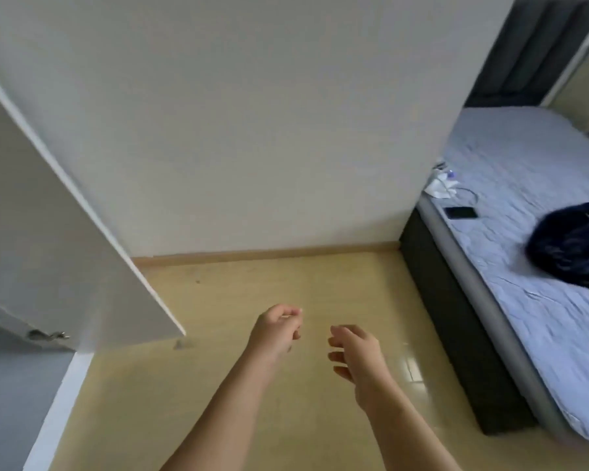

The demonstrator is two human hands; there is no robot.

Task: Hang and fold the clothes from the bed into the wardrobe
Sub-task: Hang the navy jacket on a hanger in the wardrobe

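Navy garment [572, 248] lies in a crumpled heap on the bed [510, 164], far right of the view and partly cut by the frame edge, well apart from both hands. It is the only piece of clothing visible on the bed, so going by that most of the pile looks dealt with and at least this one is left to fetch, then fold or hang; the part of the bed out of frame can't be checked. Wardrobe inside isn't shown, only a white door panel [65, 232] swung open at left, so what's already put away can't be confirmed. Left hand [276, 329] is over the yellow floor [286, 280], fingers loosely curled, thumb near the forefinger, holding nothing. Right hand [354, 358] is just beside it, fingers relaxed and a bit spread, also empty. Garment direction: bunched up, no collar, sleeve or hem readable, so no clear front or top. The heap looks slightly longer along a line from upper right to lower left, roughly across the mattress, but that's a loose call given the blur and crop. Also on the bed, near the wall [252, 113] corner: a dark phone [461, 212], a thin cable [468, 195] and some small white bits [441, 188], too small to name. Dark headboard [531, 52] at top right.
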